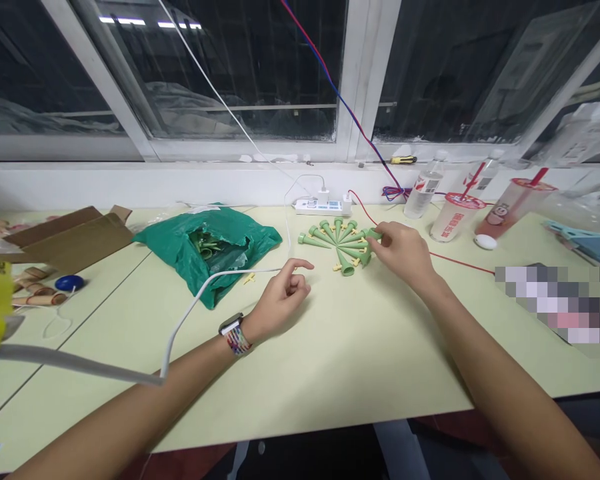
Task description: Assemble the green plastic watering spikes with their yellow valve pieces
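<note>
Several green cone-shaped plastic watering spikes [347, 267] with small yellow valves lie in a fan on the table, their points toward the middle. At the fan's right side my right hand [400, 250] pinches the wide end of one green watering spike [373, 235]. My left hand [283, 297] hovers to the left of the fan, index finger stretched and the others loosely curled, with nothing visible in it. Beyond it rests an open green plastic bag [180, 233] with more green spikes [207, 247] inside. Next to the bag is a loose yellow valve [249, 279].
A white power strip [323, 207] with cables stands behind the fan. Back right are a water bottle [424, 190], drink cups [455, 220] and a white egg-shaped object [485, 242]. A cardboard box [75, 233] sits at left. A white cable [190, 300] crosses over my left forearm.
</note>
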### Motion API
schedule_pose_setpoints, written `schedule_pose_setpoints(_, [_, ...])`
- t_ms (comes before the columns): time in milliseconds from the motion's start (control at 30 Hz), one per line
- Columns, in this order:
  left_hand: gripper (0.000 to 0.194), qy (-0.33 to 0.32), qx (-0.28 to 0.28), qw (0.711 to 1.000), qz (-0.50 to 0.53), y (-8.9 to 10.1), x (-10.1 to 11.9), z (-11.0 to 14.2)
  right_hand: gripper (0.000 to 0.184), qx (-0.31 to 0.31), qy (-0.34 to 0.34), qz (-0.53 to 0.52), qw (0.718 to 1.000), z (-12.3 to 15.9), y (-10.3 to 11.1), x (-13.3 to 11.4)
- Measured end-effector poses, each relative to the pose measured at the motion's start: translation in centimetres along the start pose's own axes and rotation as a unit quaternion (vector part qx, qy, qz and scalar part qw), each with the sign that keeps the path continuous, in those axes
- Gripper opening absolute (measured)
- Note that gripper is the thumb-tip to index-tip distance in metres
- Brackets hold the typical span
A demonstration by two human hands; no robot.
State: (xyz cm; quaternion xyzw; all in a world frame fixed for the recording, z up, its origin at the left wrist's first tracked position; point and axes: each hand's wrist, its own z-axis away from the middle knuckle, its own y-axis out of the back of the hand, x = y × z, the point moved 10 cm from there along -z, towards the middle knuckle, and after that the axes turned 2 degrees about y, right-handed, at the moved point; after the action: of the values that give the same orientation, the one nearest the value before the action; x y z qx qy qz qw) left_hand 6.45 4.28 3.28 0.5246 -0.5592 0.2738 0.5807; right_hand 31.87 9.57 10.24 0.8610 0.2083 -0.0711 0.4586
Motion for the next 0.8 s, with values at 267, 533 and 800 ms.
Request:
schedule_pose_setpoints(267, [0.023, -0.026, 0.014, 0.999, -0.023, 0.1, 0.5, 0.1, 0.017, 0.061, 0.07, -0.161, 0.983, 1.1, 0.0, -3.5])
schedule_pose_setpoints(533, [0.011, -0.063, 0.059, 0.988, -0.131, 0.6, 1.5, 0.0, 0.009, 0.114, 0.184, -0.108, 0.97, 3.9, -0.1, -7.9])
schedule_pose_setpoints(800, [0.044, -0.135, 0.006, 0.946, -0.294, -1.5, 1.4, -0.4, 0.012, 0.208, 0.132, -0.07, 0.967, 2.5, 1.9, -4.6])
